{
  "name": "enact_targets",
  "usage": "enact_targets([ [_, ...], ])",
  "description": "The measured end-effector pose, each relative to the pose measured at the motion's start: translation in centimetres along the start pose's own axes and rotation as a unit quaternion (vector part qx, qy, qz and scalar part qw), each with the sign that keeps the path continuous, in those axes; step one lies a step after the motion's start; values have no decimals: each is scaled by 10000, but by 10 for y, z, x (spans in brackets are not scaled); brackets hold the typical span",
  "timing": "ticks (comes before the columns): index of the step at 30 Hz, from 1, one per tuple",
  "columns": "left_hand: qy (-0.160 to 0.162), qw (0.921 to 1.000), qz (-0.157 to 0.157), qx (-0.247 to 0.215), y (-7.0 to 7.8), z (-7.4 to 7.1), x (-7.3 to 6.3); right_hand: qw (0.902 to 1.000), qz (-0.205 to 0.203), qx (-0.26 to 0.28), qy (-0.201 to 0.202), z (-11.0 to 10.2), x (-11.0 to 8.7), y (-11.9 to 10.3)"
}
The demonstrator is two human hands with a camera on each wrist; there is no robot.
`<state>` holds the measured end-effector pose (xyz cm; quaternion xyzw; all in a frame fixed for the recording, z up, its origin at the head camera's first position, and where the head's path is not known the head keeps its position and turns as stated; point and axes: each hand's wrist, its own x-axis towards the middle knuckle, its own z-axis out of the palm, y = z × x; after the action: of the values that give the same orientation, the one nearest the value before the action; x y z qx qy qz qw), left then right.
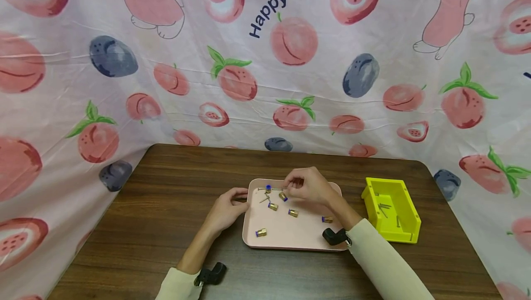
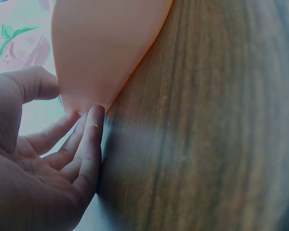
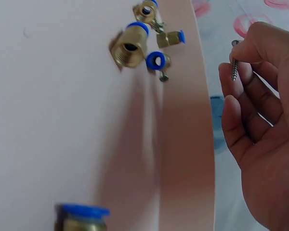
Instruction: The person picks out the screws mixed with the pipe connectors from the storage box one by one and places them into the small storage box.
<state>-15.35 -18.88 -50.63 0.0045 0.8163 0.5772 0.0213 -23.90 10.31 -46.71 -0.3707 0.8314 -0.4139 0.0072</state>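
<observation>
My left hand (image 1: 224,210) holds the left edge of a pink tray (image 1: 290,240); its thumb (image 2: 41,84) touches the rim and its fingertips (image 2: 97,115) meet the tray wall near the table. Over the tray's back edge, my right hand (image 1: 309,185) pinches a small metal screw (image 3: 235,60) between thumb and index finger, pointed end down. Several brass fittings with blue collars lie scattered in the tray, among them one fitting (image 1: 293,213) near the middle and another (image 1: 261,232) at the front left. A few screws (image 1: 265,197) lie among the fittings at the back left.
To the right of the tray stands a yellow bin (image 1: 408,231) with several screws (image 1: 384,206) inside. A dark wooden table (image 1: 174,171) carries both containers. Behind it hangs a fruit-patterned cloth (image 1: 257,83). Black wrist cameras (image 1: 213,273) sit at both sleeves.
</observation>
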Motion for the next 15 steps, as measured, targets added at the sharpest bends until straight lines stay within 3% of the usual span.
enact_targets([
  [15, 84, 10000, -3, 25, -1, 3, -4, 9993, 121, -93, 338, -23, -22, 5],
])
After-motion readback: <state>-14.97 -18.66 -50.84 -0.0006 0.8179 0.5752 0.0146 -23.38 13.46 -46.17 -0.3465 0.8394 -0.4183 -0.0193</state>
